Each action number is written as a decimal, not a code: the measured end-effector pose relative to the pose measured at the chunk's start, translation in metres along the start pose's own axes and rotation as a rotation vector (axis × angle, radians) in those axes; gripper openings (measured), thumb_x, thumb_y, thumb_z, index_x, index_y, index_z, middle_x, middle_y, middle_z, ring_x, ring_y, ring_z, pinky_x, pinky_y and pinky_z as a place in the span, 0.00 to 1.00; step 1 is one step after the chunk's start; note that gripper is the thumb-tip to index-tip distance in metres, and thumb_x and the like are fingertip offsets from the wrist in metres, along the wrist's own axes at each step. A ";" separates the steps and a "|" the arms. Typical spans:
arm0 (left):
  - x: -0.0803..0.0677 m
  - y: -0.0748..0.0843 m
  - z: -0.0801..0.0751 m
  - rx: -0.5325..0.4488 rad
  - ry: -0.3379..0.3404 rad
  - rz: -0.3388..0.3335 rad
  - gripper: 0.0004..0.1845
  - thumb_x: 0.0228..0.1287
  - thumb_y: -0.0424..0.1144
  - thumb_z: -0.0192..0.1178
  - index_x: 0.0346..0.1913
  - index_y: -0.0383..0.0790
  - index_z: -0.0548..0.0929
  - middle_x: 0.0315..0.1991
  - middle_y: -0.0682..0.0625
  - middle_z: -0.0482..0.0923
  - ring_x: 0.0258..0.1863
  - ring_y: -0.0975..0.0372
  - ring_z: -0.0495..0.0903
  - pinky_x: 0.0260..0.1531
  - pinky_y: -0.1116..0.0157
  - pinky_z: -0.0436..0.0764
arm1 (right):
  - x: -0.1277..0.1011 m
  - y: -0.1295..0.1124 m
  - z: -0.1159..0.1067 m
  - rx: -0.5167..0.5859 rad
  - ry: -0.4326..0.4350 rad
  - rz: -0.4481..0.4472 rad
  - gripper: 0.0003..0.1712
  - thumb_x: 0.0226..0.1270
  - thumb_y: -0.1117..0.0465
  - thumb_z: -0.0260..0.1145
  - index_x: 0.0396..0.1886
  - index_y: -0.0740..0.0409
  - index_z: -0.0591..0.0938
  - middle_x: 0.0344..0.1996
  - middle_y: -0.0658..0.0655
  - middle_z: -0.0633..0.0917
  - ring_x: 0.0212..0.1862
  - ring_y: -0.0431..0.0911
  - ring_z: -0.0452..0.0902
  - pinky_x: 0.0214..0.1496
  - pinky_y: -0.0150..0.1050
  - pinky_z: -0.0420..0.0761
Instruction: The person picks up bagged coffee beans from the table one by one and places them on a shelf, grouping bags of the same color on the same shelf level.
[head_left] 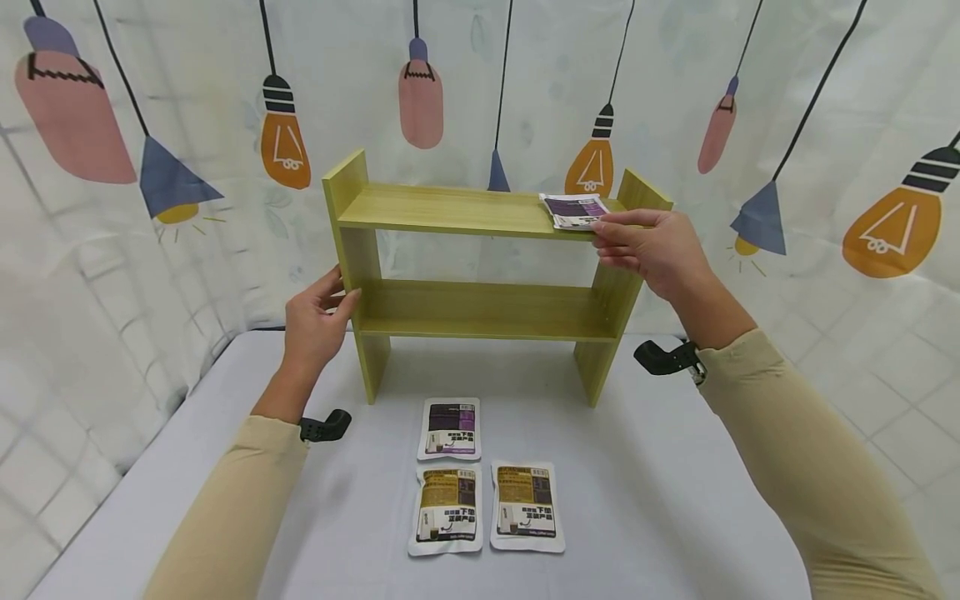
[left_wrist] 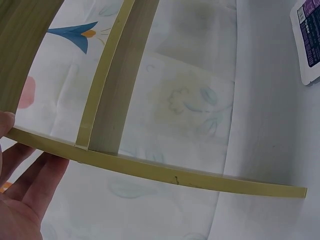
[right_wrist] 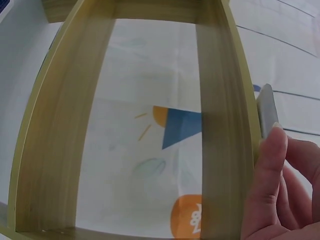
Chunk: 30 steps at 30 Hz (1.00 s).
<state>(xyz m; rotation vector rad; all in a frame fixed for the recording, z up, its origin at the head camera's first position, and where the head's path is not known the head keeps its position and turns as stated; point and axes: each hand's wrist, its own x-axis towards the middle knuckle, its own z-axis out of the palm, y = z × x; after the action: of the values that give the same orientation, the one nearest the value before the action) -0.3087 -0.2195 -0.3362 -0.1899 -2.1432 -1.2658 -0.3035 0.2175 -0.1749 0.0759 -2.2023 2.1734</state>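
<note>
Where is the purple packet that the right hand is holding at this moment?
In the head view, the purple packet lies at the right end of the wooden shelf's top board, pinched by the right hand near the right side panel.

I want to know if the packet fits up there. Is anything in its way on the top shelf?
Nothing visible. The right hand holds the purple packet at the right end of the top shelf, whose remaining surface looks bare.

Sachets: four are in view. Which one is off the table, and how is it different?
The purple sachet on the shelf's top board, pinched by the right hand; the other three lie flat on the table.
</note>
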 end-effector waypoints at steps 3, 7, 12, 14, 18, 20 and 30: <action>0.000 -0.001 0.000 0.002 -0.001 -0.001 0.27 0.75 0.44 0.61 0.74 0.57 0.73 0.64 0.42 0.82 0.56 0.46 0.86 0.53 0.46 0.85 | 0.001 0.002 0.001 -0.021 0.002 -0.012 0.23 0.56 0.56 0.80 0.51 0.58 0.89 0.32 0.55 0.91 0.31 0.46 0.90 0.38 0.34 0.90; 0.000 -0.002 0.001 0.006 0.002 -0.001 0.27 0.75 0.44 0.61 0.73 0.56 0.73 0.64 0.42 0.82 0.55 0.46 0.86 0.53 0.45 0.85 | 0.004 0.003 0.002 -0.049 -0.001 -0.031 0.23 0.57 0.56 0.80 0.51 0.58 0.90 0.30 0.54 0.91 0.29 0.45 0.89 0.37 0.34 0.90; 0.000 -0.001 0.001 0.008 0.003 -0.003 0.26 0.75 0.44 0.61 0.73 0.58 0.74 0.64 0.43 0.82 0.55 0.46 0.86 0.53 0.46 0.85 | 0.005 0.004 0.003 -0.068 0.003 -0.044 0.24 0.57 0.55 0.79 0.52 0.59 0.89 0.29 0.54 0.91 0.28 0.44 0.89 0.35 0.34 0.89; 0.001 -0.001 0.001 0.006 0.004 -0.003 0.26 0.74 0.45 0.61 0.73 0.58 0.74 0.64 0.43 0.82 0.55 0.46 0.86 0.53 0.46 0.84 | 0.004 0.003 0.004 -0.081 0.004 -0.051 0.24 0.58 0.55 0.79 0.53 0.60 0.88 0.28 0.54 0.91 0.28 0.44 0.88 0.35 0.34 0.89; 0.001 -0.001 0.001 0.005 0.005 0.000 0.26 0.74 0.45 0.62 0.73 0.58 0.74 0.64 0.44 0.82 0.55 0.46 0.86 0.53 0.46 0.85 | 0.004 0.002 0.005 -0.085 0.013 -0.057 0.25 0.58 0.55 0.79 0.54 0.61 0.88 0.27 0.54 0.91 0.27 0.44 0.88 0.34 0.34 0.89; 0.001 -0.001 0.001 0.005 0.005 0.002 0.26 0.74 0.45 0.61 0.73 0.59 0.74 0.64 0.44 0.82 0.55 0.47 0.86 0.53 0.47 0.85 | 0.004 0.002 0.005 -0.081 0.018 -0.064 0.25 0.58 0.55 0.78 0.54 0.61 0.88 0.27 0.54 0.91 0.27 0.44 0.88 0.34 0.34 0.89; 0.001 0.000 0.001 0.004 -0.002 -0.005 0.26 0.75 0.45 0.61 0.73 0.59 0.73 0.65 0.44 0.81 0.56 0.47 0.86 0.53 0.47 0.85 | 0.004 0.007 0.005 -0.078 0.024 -0.103 0.27 0.58 0.54 0.78 0.56 0.61 0.87 0.27 0.54 0.90 0.27 0.44 0.88 0.35 0.34 0.89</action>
<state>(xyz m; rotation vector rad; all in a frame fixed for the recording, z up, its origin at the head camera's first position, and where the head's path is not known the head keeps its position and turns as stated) -0.3102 -0.2188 -0.3359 -0.1840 -2.1493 -1.2647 -0.3081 0.2130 -0.1817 0.1550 -2.2147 2.0231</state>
